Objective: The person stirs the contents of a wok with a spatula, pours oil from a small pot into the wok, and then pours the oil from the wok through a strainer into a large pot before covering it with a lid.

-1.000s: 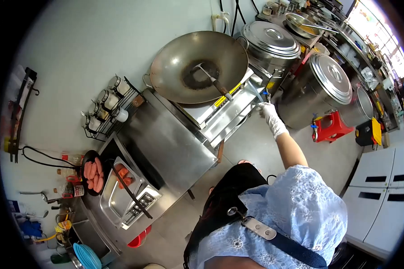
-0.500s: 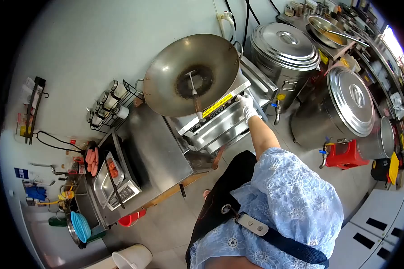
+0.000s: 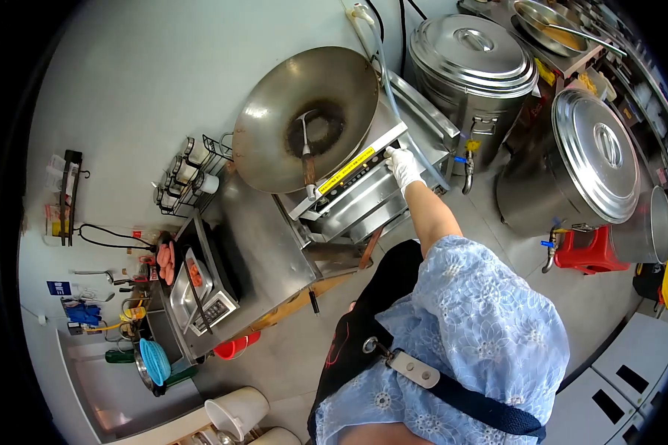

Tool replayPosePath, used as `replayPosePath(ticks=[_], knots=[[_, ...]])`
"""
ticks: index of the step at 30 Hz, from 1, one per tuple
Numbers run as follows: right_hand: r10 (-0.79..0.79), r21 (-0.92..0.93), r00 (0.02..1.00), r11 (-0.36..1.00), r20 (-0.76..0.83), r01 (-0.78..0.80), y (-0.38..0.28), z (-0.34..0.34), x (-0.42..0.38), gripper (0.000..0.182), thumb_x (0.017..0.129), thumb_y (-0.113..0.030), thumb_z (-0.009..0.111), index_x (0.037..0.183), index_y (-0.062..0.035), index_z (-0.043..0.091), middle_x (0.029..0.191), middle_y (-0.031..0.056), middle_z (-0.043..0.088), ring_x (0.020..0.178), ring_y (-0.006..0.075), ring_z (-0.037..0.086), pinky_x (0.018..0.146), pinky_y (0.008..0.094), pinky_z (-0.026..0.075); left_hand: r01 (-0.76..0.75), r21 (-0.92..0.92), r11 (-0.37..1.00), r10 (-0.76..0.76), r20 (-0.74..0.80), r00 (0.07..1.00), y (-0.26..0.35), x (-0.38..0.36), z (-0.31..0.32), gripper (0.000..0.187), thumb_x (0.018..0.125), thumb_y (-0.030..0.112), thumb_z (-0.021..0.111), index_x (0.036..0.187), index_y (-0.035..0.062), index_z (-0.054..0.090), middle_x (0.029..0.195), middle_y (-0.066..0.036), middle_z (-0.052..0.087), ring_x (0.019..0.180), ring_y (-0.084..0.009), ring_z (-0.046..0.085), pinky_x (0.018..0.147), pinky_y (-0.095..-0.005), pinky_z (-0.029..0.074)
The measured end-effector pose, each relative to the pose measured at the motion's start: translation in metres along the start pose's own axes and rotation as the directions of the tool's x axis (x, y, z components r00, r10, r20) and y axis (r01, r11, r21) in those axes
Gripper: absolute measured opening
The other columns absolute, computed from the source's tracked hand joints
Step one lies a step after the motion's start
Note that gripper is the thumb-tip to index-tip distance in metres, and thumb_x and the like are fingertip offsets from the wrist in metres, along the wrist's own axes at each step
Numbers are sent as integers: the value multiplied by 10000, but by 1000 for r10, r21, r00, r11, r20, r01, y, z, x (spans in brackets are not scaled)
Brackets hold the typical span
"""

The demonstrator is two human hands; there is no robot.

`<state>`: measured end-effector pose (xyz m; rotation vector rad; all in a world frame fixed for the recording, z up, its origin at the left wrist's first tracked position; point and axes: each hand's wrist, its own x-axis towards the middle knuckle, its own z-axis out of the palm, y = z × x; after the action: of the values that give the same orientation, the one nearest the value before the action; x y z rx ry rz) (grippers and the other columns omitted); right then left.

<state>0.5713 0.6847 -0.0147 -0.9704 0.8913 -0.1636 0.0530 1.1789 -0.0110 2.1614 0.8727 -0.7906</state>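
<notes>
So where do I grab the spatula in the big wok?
Probably by its brown handle, coming from the side with the yellow strip. The spatula slants across the near rim of the wok, so its handle end sticks out that way, while the metal blade lies down at the bottom.

Wall [image 3: 126, 96]: pale, plain, upper left of the frame. Floor [image 3: 297, 363]: grey tile, visible joints, lower centre. Cabinets [image 3: 616, 378]: light grey, dark handle recesses, lower right. Lighting: bright.
</notes>
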Motion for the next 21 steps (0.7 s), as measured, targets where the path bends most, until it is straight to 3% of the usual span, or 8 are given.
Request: replayPosePath(ticks=[8, 11, 14, 18, 20, 21], knots=[[35, -11, 999, 999, 21, -35, -1, 2, 2, 176, 798, -204, 661, 760, -36, 625, 655, 64, 606, 521, 157, 522, 490, 278, 431, -1, -13, 1000, 1, 9, 1000, 0, 3, 1, 241, 789, 320, 565, 743, 83, 569, 728, -160, 623, 682, -330, 607, 598, -411, 467], [-20, -23, 999, 1000, -26, 20, 5, 5, 12, 114, 778, -127, 670, 737, -33, 618, 613, 49, 583, 492, 142, 493, 472, 267, 409, -1, -23, 1000, 2, 12, 1000, 2, 4, 1, 239, 791, 319, 563, 745, 84, 571, 730, -161, 624, 683, -331, 607, 598, -411, 467], [-5, -105, 1000, 994, 6, 6, 10, 4, 26, 106, 776, -109, 666, 732, -27, 614, 619, 49, 587, 493, 133, 491, 469, 264, 398, -2, -28, 1000, 2, 16, 1000, 0, 5, 0, 237, 792, 318, 561, 747, 85, 572, 731, -161, 624, 683, -331, 607, 599, -412, 467], [-23, -72, 999, 997, 28, 25, 19, 0, 30, 151, 765, -147, 679, 762, -7, 622, 638, 76, 598, 516, 137, 519, 490, 287, 420, -8, -32, 999, 9, 22, 1000, 2, 6, 1, 235, 793, 316, 559, 749, 86, 573, 733, -162, 624, 684, -331, 607, 599, -412, 467], [-206, -419, 950, 903, -236, 92, 40, 0, 69, 202, 759, -176, 684, 810, 10, 623, 638, 84, 601, 562, 148, 561, 524, 304, 448, -17, -33, 999, 18, 23, 1000, 4, 7, 2, 234, 794, 315, 557, 750, 86, 574, 734, -162, 625, 684, -331, 607, 600, -412, 467], [-173, -240, 948, 965, -267, 109, -2, -5, 22, 122, 787, -125, 575, 793, -7, 603, 754, 148, 612, 688, 259, 569, 696, 373, 462, -25, -35, 999, 25, 21, 999, 7, 10, 2, 234, 795, 315, 557, 751, 86, 575, 734, -163, 625, 684, -331, 607, 600, -412, 467]])
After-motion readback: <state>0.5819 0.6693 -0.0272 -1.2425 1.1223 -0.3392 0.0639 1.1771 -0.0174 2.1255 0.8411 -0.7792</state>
